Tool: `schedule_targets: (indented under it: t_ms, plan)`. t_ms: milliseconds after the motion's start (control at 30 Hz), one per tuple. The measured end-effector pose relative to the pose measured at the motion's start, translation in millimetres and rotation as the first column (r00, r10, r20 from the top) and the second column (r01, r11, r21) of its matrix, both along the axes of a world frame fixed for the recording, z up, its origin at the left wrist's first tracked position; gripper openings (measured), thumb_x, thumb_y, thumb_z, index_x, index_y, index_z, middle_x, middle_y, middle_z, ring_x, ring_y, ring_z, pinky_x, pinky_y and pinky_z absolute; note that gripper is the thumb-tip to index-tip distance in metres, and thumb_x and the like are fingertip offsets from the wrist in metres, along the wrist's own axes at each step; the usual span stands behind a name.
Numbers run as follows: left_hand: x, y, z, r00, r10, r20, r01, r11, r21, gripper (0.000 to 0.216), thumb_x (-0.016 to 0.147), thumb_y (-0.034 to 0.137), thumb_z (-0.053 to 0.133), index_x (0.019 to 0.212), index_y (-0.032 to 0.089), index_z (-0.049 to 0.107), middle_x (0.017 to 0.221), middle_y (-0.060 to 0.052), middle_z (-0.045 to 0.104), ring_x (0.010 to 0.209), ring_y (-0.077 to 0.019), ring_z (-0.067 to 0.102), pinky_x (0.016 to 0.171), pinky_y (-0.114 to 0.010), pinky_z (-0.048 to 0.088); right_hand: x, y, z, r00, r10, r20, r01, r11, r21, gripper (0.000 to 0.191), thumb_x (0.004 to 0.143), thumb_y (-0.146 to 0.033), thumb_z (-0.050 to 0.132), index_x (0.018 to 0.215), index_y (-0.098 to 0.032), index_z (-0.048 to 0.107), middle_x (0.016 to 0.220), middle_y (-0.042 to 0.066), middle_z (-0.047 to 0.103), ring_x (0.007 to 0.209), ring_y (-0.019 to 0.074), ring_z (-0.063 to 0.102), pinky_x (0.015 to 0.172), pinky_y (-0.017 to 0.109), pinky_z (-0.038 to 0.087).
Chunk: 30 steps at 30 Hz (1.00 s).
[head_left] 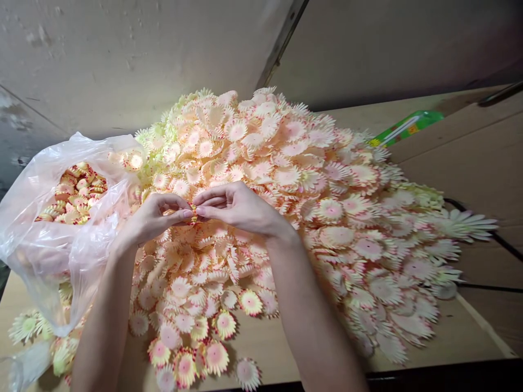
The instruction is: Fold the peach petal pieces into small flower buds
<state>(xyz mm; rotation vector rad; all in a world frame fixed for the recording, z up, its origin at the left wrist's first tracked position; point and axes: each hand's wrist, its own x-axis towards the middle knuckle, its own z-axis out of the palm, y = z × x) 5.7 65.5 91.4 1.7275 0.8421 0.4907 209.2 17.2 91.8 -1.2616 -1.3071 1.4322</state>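
Note:
My left hand [161, 215] and my right hand [229, 204] meet over the front of a big heap of artificial flower petal discs [286, 174]. Between the thumbs and fingertips of both hands is a small yellow and red petal disc [194, 214], mostly hidden by the fingers. Both hands are closed in a pinch on it. The discs in the heap are cream and pale pink, with notched, red-tipped edges. Beneath the wrists, a few yellow-edged discs with pink centres [216, 356] lie loose at the table's front.
On the left, an opened translucent plastic bag [93, 239] holds more small red-and-yellow petal pieces [79, 190]. A green packet [408, 128] sits behind the heap at right, beside a cardboard box [469, 163]. A black cable [509, 245] runs along the cardboard. The wall stands close behind.

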Motion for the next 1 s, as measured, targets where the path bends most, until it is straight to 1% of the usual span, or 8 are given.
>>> schedule_targets:
  t_ms: [133, 267, 433, 533, 700, 767, 867, 1000]
  plan:
    - [-1.5, 1.3, -1.5, 0.999, 0.001, -0.034, 0.001, 0.998, 0.060, 0.026, 0.081, 0.043, 0.071, 0.083, 0.017, 0.074, 0.087, -0.008, 0.073, 0.084, -0.0191, 0.067, 0.075, -0.031, 0.058, -0.5, -0.3, -1.0, 1.000, 0.001, 0.025, -0.001, 1.000, 0.007, 0.014, 0.072, -0.019, 0.077, 0.086, -0.015, 0.075, 0.081, 0.006, 0.078, 0.075, 0.0150, 0.072, 0.071, 0.026, 0.059]
    - [-1.9, 1.8, -1.2, 1.000, 0.003, -0.031, -0.001, 0.997, 0.077, 0.027, 0.081, 0.044, 0.070, 0.083, 0.018, 0.074, 0.088, -0.009, 0.073, 0.083, -0.0195, 0.067, 0.074, -0.032, 0.057, 1.2, -0.6, -3.6, 0.998, -0.001, 0.057, -0.002, 0.999, 0.037, 0.016, 0.074, -0.019, 0.074, 0.089, -0.015, 0.075, 0.080, 0.005, 0.078, 0.076, 0.0160, 0.073, 0.072, 0.027, 0.059]
    - [-2.5, 2.3, 0.8, 0.999, 0.006, -0.050, -0.002, 0.996, 0.087, 0.026, 0.080, 0.043, 0.071, 0.081, 0.017, 0.073, 0.085, -0.007, 0.073, 0.082, -0.0190, 0.067, 0.077, -0.033, 0.057, 1.9, 1.1, -6.6, 0.998, -0.002, 0.067, -0.002, 0.998, 0.061, 0.014, 0.073, -0.015, 0.070, 0.087, -0.016, 0.073, 0.077, 0.004, 0.076, 0.075, 0.0162, 0.072, 0.070, 0.027, 0.059]
    - [-1.5, 1.7, 0.0, 1.000, 0.016, -0.026, -0.016, 1.000, 0.025, 0.026, 0.079, 0.043, 0.073, 0.081, 0.017, 0.073, 0.085, -0.007, 0.073, 0.080, -0.0178, 0.068, 0.079, -0.034, 0.059, 0.3, 2.0, -6.7, 0.996, -0.037, 0.079, 0.031, 0.996, 0.079, 0.012, 0.071, -0.011, 0.067, 0.082, -0.017, 0.068, 0.074, 0.003, 0.073, 0.072, 0.0152, 0.071, 0.066, 0.025, 0.059]
    - [3.5, -1.2, -3.7, 0.998, 0.058, 0.028, -0.052, 0.984, -0.171, 0.029, 0.077, 0.043, 0.074, 0.080, 0.015, 0.071, 0.084, -0.006, 0.071, 0.078, -0.0160, 0.068, 0.084, -0.038, 0.061, -3.5, 1.3, -5.0, 0.984, -0.095, 0.150, 0.069, 0.983, 0.170, 0.010, 0.070, -0.012, 0.064, 0.077, -0.017, 0.062, 0.075, 0.002, 0.069, 0.068, 0.0131, 0.067, 0.062, 0.023, 0.054]
    - [4.8, -1.7, -4.8, 0.999, 0.051, 0.018, -0.047, 0.979, -0.196, 0.028, 0.077, 0.042, 0.073, 0.081, 0.015, 0.071, 0.084, -0.006, 0.071, 0.079, -0.0152, 0.068, 0.086, -0.037, 0.060, -4.6, 0.5, -4.3, 0.977, -0.108, 0.184, 0.070, 0.977, 0.201, 0.008, 0.070, -0.013, 0.063, 0.076, -0.017, 0.060, 0.074, 0.002, 0.068, 0.066, 0.0127, 0.065, 0.060, 0.024, 0.052]
    - [4.6, -1.3, -4.6, 0.999, 0.040, -0.001, -0.040, 0.986, -0.159, 0.023, 0.079, 0.039, 0.071, 0.081, 0.015, 0.069, 0.086, -0.005, 0.071, 0.078, -0.0139, 0.068, 0.084, -0.033, 0.059, -5.0, -0.4, -3.4, 0.967, -0.132, 0.218, 0.082, 0.971, 0.225, 0.009, 0.069, -0.014, 0.064, 0.075, -0.018, 0.058, 0.073, 0.001, 0.067, 0.066, 0.0134, 0.066, 0.063, 0.026, 0.053]
    - [1.5, -0.6, -1.1, 0.997, 0.044, -0.061, -0.047, 0.998, -0.048, 0.019, 0.079, 0.034, 0.067, 0.076, 0.016, 0.069, 0.090, -0.006, 0.073, 0.078, -0.0139, 0.066, 0.076, -0.028, 0.055, -4.1, -0.7, -2.4, 0.954, -0.171, 0.247, 0.107, 0.962, 0.251, 0.009, 0.068, -0.015, 0.064, 0.071, -0.018, 0.057, 0.070, 0.000, 0.064, 0.065, 0.0134, 0.065, 0.063, 0.026, 0.052]
